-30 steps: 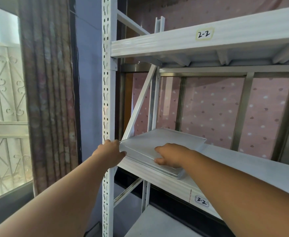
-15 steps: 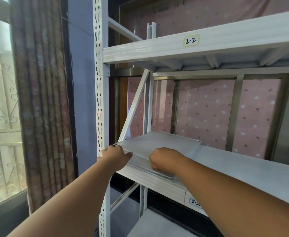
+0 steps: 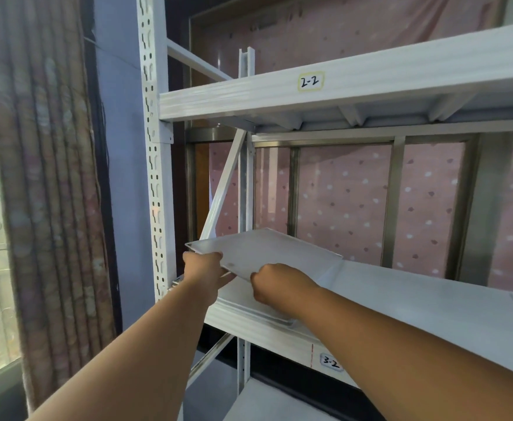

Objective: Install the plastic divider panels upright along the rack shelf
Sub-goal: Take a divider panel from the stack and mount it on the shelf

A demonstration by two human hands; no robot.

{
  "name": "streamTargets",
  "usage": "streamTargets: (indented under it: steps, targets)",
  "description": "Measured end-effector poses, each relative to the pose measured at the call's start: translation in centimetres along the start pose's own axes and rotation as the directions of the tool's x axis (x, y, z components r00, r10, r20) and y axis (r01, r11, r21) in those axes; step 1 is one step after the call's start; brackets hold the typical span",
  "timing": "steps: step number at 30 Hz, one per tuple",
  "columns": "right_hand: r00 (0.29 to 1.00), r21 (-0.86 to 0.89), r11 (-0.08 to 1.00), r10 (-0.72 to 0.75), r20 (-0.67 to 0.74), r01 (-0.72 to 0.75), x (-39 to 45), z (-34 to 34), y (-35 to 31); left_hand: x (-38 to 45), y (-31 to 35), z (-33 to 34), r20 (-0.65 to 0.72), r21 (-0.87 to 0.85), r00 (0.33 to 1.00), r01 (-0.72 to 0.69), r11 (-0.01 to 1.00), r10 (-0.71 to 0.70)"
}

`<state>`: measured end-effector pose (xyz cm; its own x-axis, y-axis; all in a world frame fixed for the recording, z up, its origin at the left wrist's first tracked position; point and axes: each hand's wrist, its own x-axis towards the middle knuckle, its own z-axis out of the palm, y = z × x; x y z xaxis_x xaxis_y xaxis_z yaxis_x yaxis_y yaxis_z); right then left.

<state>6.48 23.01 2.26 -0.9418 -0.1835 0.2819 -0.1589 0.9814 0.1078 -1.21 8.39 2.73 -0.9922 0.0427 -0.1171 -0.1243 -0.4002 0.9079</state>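
A translucent plastic divider panel [image 3: 267,253] is raised at its near-left edge, tilted above a flat stack of more panels [image 3: 249,302] at the left end of the white rack shelf [image 3: 416,302]. My left hand [image 3: 203,267] grips the lifted panel's near-left corner. My right hand [image 3: 275,284] pinches its front edge. The shelf's front beam carries a label "3-2" [image 3: 331,362].
The perforated white upright post [image 3: 155,177] stands just left of my left hand, with a diagonal brace [image 3: 223,189] behind it. The upper shelf labelled "2-2" [image 3: 309,82] hangs overhead. A curtain [image 3: 45,177] and window are at the left. Pink dotted fabric backs the rack.
The top panel, earlier lying flat on the stack under both hands, now has its near edge lifted clear of the stack, held by both hands.
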Motion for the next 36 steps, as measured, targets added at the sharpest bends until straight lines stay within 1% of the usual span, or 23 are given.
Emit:
streamTargets:
  steps: [1, 4, 7, 9, 14, 17, 19, 23, 26, 28, 30, 32, 36]
  targets:
    - [1.0, 0.008, 1.0, 0.012, -0.01, -0.012, -0.2, -0.1, 0.0, -0.1, -0.1, 0.0, 0.036, -0.048, 0.999, -0.004, 0.999, 0.006]
    - [0.997, 0.022, 0.998, 0.061, -0.054, -0.06, -1.0, -0.4, 0.0, -0.8, -0.7, 0.0, 0.198, -0.15, 0.979, -0.014, 0.989, 0.044]
    - [0.991, 0.086, 0.993, 0.087, -0.102, -0.079, -1.9, -0.5, 0.1, -1.4, -1.3, 0.4, 0.372, -0.21, 0.924, -0.009, 0.978, 0.089]
    - [0.984, 0.141, 0.985, 0.115, -0.134, -0.096, -2.6, -0.6, 0.4, -1.9, -1.7, 0.8, 0.469, -0.219, 0.879, 0.027, 0.975, 0.081]
    - [0.951, 0.192, 0.976, 0.154, -0.27, -0.103, -4.6, -1.1, 1.6, -2.2, -2.5, 1.7, 0.599, -0.222, 0.799, 0.101, 0.97, 0.054]
    - [0.943, 0.25, 0.963, 0.172, -0.285, -0.1, -5.5, -0.8, 2.6, -2.9, -3.2, 2.7, 0.646, -0.179, 0.762, 0.094, 0.979, 0.045]
    - [0.943, 0.329, 0.94, 0.188, -0.273, -0.092, -6.4, -0.3, 3.2, -3.4, -3.8, 3.4, 0.674, -0.164, 0.737, 0.089, 0.982, 0.045]
    - [0.912, 0.517, 0.851, 0.281, -0.299, -0.093, -8.1, 0.3, 4.4, -4.7, -4.7, 5.3, 0.721, -0.126, 0.692, 0.078, 0.989, 0.037]
    - [0.903, 0.622, 0.776, 0.336, -0.269, -0.103, -8.7, 0.3, 5.4, -6.0, -4.6, 6.6, 0.736, -0.121, 0.674, 0.038, 0.992, 0.064]
    - [0.907, 0.733, 0.675, 0.357, -0.224, -0.085, -9.2, 0.2, 6.0, -6.8, -4.4, 7.2, 0.742, -0.105, 0.669, 0.041, 0.994, 0.051]
    - [0.901, 0.843, 0.536, 0.39, -0.19, -0.054, -9.7, -0.2, 6.3, -7.4, -4.1, 7.7, 0.738, -0.073, 0.674, 0.033, 0.997, 0.031]
    - [0.894, 0.898, 0.439, 0.407, -0.186, -0.013, -10.1, -0.4, 6.6, -8.1, -3.9, 8.3, 0.746, -0.057, 0.665, 0.015, 0.998, 0.032]
    - [0.912, 0.926, 0.377, 0.373, -0.173, 0.022, -11.3, -1.0, 7.3, -9.5, -4.0, 9.8, 0.761, -0.031, 0.646, -0.043, 0.999, 0.051]
